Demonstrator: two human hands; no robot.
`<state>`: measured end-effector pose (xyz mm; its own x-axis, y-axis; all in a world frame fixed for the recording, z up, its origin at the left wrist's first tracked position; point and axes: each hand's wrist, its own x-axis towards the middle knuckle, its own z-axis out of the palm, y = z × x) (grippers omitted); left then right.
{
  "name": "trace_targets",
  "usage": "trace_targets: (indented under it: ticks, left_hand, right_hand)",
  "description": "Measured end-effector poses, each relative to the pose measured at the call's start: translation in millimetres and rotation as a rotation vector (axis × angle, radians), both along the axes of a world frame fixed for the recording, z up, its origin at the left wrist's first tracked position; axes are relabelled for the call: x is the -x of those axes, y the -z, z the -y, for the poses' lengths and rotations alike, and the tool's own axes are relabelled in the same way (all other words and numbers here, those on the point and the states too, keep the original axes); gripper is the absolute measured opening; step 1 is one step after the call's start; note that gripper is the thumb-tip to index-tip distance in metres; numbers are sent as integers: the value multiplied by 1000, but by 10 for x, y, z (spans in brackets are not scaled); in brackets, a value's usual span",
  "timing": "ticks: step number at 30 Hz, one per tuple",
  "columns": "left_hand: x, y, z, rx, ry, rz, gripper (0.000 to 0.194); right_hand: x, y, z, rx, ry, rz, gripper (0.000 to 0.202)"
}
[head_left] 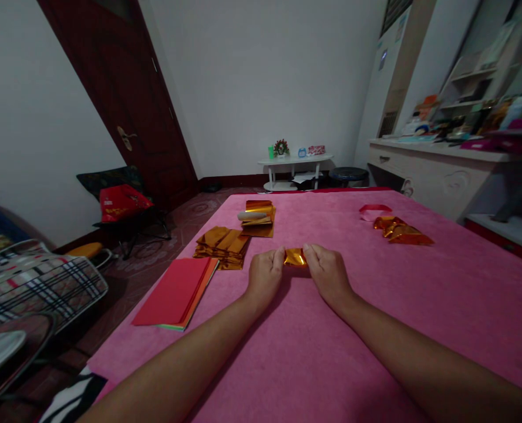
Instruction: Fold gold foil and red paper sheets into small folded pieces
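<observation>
A small piece of shiny gold foil paper [295,257] is stretched between my two hands, above the middle of the pink cloth. Its left end is pinched by my left hand [265,273], thumb on top. My right hand [329,271] grips the right end in the same way. Left of my hands lies a pile of folded gold papers [223,245]. Behind that pile is a stack of gold sheets [261,226] with a grey oval object [251,216] on it. Red paper sheets [172,291] over orange and green ones lie near the table's left edge.
The pink-covered table [375,323] spreads around my arms. Folded gold foil pieces [401,231] and a pink ribbon loop [375,211] rest at its back right. Beyond stand a small white table [296,159], a black stool [349,174] and a chair with a red bag [124,202].
</observation>
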<state>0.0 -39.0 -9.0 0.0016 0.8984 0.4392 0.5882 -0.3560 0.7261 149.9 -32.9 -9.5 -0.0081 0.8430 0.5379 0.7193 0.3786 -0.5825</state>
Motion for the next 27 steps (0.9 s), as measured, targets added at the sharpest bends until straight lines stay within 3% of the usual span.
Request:
trace_targets:
  ticks: [8,17,21,24,27]
  left_hand:
    - [-6,-37,24,4,-13,-39,51]
    - [38,-29,12,79,-31,83,56]
    - [50,-57,30,113,25,113,58]
    - [51,-73,44,130,36,121,59]
    - [50,-78,49,140,32,118,61]
  right_hand:
    - [-5,17,-31,7,-11,-38,39]
    - [-111,-25,-77,12,5,22,40]
    - [-538,-190,-297,-85,132,70,33]
    - [-1087,-309,-479,-167,264,22,31]
    - [-1736,-317,-552,-253,324,-55,29]
